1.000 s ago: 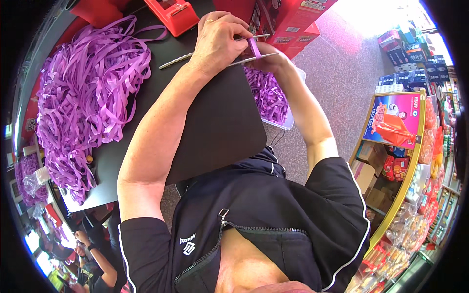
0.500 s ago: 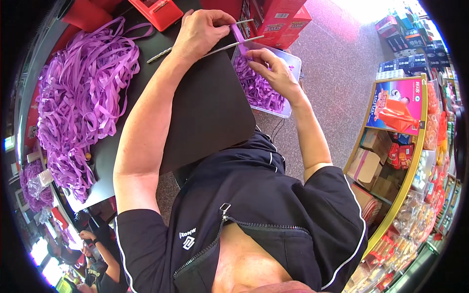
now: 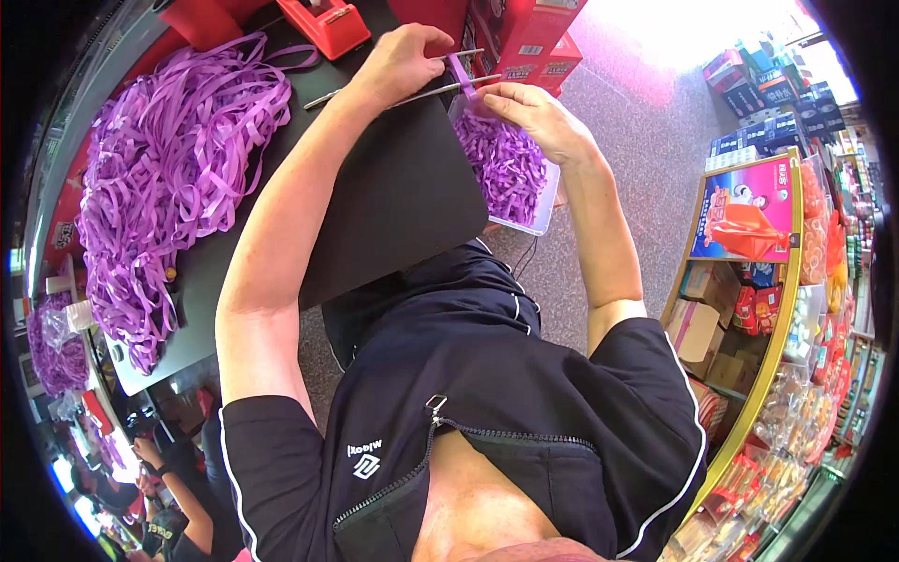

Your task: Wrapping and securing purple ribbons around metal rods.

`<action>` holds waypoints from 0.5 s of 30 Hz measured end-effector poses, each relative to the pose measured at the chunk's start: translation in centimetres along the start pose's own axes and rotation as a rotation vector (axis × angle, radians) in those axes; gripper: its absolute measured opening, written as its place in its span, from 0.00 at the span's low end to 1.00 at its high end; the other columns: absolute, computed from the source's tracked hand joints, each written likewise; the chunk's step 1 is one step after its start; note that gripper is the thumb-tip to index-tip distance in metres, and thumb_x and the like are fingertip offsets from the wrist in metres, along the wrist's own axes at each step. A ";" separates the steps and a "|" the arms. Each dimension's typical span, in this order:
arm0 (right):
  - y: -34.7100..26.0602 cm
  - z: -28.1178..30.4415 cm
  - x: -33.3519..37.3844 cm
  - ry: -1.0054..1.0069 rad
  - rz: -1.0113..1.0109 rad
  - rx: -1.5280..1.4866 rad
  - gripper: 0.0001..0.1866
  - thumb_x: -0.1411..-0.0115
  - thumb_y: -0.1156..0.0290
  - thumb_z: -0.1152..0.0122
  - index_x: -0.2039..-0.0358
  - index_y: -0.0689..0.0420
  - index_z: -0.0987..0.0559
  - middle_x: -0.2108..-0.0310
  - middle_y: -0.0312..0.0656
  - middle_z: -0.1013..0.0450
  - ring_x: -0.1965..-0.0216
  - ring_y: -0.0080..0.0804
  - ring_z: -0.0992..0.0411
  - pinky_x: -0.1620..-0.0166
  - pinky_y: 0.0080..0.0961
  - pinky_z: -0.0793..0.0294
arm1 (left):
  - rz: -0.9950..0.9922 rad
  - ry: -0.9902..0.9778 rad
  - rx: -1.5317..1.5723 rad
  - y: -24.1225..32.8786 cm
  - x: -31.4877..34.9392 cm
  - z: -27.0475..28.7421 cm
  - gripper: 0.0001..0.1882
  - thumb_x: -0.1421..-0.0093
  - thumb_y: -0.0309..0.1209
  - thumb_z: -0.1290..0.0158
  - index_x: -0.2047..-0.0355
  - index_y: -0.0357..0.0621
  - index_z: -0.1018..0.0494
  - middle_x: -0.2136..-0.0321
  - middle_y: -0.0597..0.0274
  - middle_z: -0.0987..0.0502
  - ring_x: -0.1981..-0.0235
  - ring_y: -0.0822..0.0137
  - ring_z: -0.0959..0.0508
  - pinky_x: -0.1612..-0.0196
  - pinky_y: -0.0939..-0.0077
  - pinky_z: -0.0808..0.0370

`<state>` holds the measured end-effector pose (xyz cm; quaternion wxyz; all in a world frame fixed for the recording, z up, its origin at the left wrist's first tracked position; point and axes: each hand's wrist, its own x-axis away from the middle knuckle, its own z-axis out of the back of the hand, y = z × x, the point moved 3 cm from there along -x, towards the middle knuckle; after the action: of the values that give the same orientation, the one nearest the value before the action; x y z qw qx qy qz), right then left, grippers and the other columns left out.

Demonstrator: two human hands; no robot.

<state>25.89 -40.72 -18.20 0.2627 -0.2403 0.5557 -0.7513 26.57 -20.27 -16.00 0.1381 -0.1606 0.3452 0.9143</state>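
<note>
Two thin metal rods (image 3: 431, 92) pass beneath my left hand (image 3: 403, 67) over the table's far right corner. The left fingers are curled at the rods and seem to grip them, though the palm hides the grip. Its index finger and thumb are apart. A short purple ribbon (image 3: 464, 77) lies across the rods near their right ends. My right hand (image 3: 541, 114) pinches the ribbon's lower end. Below it, a clear plastic bin (image 3: 534, 227) holds many cut or folded purple ribbon pieces (image 3: 506, 173).
A large heap of purple ribbon (image 3: 178, 169) covers the left of the dark table (image 3: 393, 197). A red tape dispenser (image 3: 328, 26) stands at the back, red boxes (image 3: 524, 42) behind the bin. Goods shelves (image 3: 740, 318) line the right. Another person (image 3: 178, 496) is at lower left.
The view has shifted slightly. My left thumb and index finger have come away from the ribbon and spread. My right hand stays at the ribbon's lower end, its fingers drawn closer together.
</note>
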 end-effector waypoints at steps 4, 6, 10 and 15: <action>-0.8 0.2 0.1 0.054 -0.111 -0.014 0.16 0.39 0.60 0.45 0.58 0.60 0.23 0.70 0.30 0.29 0.69 0.15 0.35 0.65 0.15 0.38 | 0.073 0.102 -0.015 3.3 1.5 1.0 0.15 0.46 0.22 0.52 0.57 0.36 0.27 0.60 0.52 0.23 0.59 0.63 0.22 0.55 0.71 0.27; -0.6 0.0 -0.2 0.040 -0.117 -0.119 0.13 0.39 0.62 0.45 0.63 0.60 0.22 0.77 0.25 0.35 0.76 0.13 0.41 0.72 0.14 0.44 | 0.498 -0.038 0.499 3.8 3.3 0.4 0.12 0.46 0.21 0.52 0.60 0.37 0.32 0.65 0.57 0.27 0.62 0.62 0.24 0.58 0.68 0.25; -0.6 -0.8 -0.8 0.058 -0.048 -0.234 0.11 0.38 0.63 0.46 0.68 0.56 0.22 0.79 0.24 0.37 0.78 0.13 0.43 0.74 0.14 0.46 | 0.762 0.020 1.299 7.3 6.3 -0.1 0.12 0.46 0.24 0.48 0.61 0.42 0.34 0.70 0.63 0.30 0.67 0.68 0.28 0.64 0.73 0.28; -0.9 -0.8 -0.5 0.070 -0.115 -0.187 0.13 0.38 0.59 0.47 0.65 0.55 0.22 0.77 0.25 0.34 0.75 0.13 0.40 0.71 0.13 0.43 | 0.767 -0.021 1.854 6.6 4.1 -2.9 0.17 0.41 0.42 0.52 0.62 0.39 0.31 0.67 0.49 0.25 0.64 0.56 0.26 0.57 0.63 0.30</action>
<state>25.68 -39.61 -17.56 0.1762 -0.2687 0.6175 -0.7179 20.97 -26.39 -15.78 -0.0923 0.1408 0.9485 0.2683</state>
